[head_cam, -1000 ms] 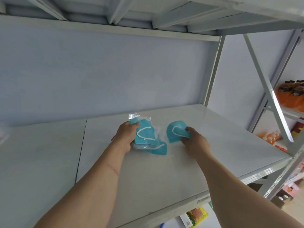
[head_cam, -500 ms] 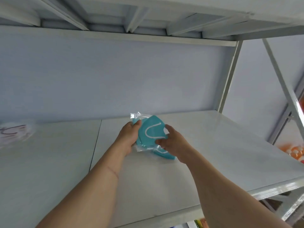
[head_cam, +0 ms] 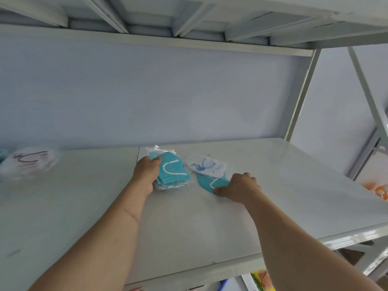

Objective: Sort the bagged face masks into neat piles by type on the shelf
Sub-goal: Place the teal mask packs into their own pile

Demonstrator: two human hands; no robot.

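Lying near the middle of the shelf (head_cam: 210, 223), the teal pile (head_cam: 172, 171) of bagged masks sits under the left hand (head_cam: 147, 175), whose fingers curl over its near-left edge in a grasping grip; just beside it to the right, apart by a narrow strip of bare shelf, a single teal mask (head_cam: 206, 181) lies flat with a white mask printed in blue (head_cam: 206, 165) overlapping its far edge; the right hand (head_cam: 239, 185) pinches the near-right side of that teal mask, thumb (head_cam: 219, 191) on top, so this grip too is grasping and not released.

The likeliest slip, as I judge it, comes from that overlap; if the teal mask is drawn out leftward toward its pile, the white one riding on it may be dragged along and end up mixed into the teal pile or skewed across the gap; the clear bags look slick and the shelf surface glossy, so little would stop it sliding.

A second risk lies in the pile itself; the bags are loose and crinkled at the edges, and a sideways nudge from the incoming mask could fan them out, chiefly if the left hand eases off.

Far left, a blurred white pile with dark loops (head_cam: 31, 162) sits well apart; carrying the white mask there means a long reach, and a thin bag pinched at one corner might swing or drop.
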